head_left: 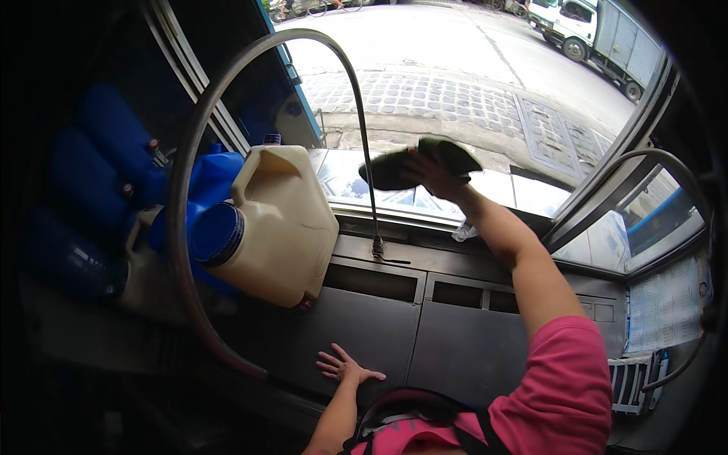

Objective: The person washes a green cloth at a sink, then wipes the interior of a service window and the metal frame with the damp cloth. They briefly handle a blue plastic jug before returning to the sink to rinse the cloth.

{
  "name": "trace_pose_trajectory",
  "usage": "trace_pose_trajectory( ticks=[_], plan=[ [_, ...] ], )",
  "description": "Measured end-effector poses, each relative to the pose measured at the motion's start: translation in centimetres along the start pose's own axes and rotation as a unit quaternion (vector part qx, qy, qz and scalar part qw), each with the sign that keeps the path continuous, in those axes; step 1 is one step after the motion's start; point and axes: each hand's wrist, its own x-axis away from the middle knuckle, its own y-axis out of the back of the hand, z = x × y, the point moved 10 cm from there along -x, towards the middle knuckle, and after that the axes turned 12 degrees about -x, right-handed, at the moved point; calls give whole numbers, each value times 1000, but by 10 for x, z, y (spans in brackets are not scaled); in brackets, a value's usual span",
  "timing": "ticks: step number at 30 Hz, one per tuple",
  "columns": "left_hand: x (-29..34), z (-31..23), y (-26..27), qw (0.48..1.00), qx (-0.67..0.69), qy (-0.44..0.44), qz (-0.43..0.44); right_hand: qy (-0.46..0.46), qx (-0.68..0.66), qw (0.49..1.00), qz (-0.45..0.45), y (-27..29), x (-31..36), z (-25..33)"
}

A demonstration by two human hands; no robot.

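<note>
The right hand [432, 173] covers a soft dark-green cloth [388, 172]; I cannot tell if its fingers grip. The left hand [347, 371] splays open on the smooth dark-grey desk [371, 315].

Right arm [525, 265] stretched forward, left hand [349, 371] palm-down, fingers [340, 352] splayed.

The blurred dark item [390, 173] seems matt cloth, the counter [365, 315] smooth dull metal, the cream jug [292, 216] smooth plastic.
</note>
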Motion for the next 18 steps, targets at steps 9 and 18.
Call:
trace_pose_trajectory(
  ticks=[9, 18],
  plan=[
    [-11, 5, -11, 999, 22, -15, -25, 22, -224, 971, 76, -6, -72, 0],
    [-30, 8, -19, 996, 34, -16, -83, 111, 121, 871, -464, 493, -186, -159]
  ],
)
